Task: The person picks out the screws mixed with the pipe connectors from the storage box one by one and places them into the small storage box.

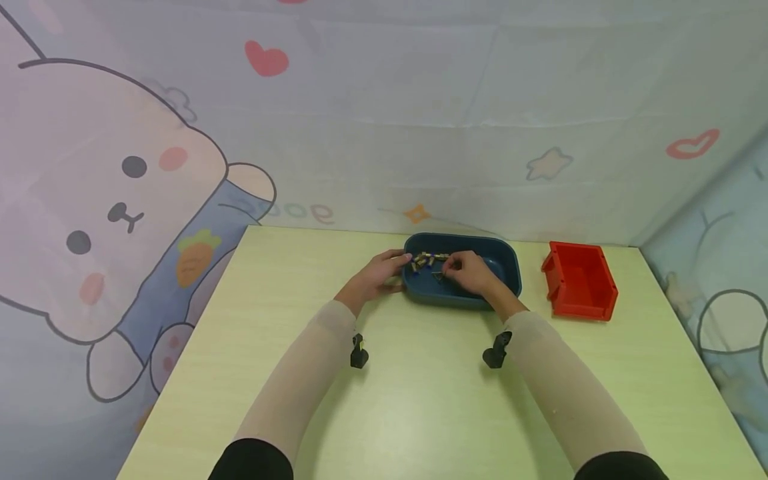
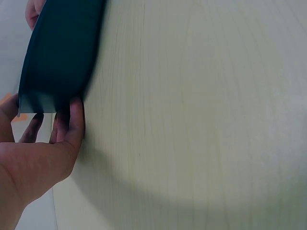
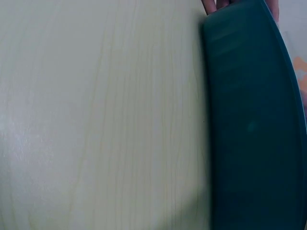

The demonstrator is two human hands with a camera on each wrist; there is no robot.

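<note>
A dark teal plastic bin [image 1: 462, 299] stands near the table's back edge with several small gold-and-blue cylinders [image 1: 423, 259] in its left half. My left hand [image 1: 381, 272] grips the bin's left end, thumb at the rim and fingers against the outer wall. In the left wrist view, the left hand [image 2: 45, 153] holds the end of the bin [image 2: 60, 62]. Inside the bin my right hand [image 1: 471, 272] has bent fingers beside a small piece [image 1: 437, 274]; whether they pinch it is unclear. The bin's outer wall [image 3: 254, 129] hides the right hand in the right wrist view.
A red open-front bin [image 1: 582, 283] sits to the right of the teal bin, near the table's back right. The pale wood-grain table [image 1: 414, 400] ends at a printed cloth backdrop [image 1: 384, 113]. Small black devices are strapped at both wrists.
</note>
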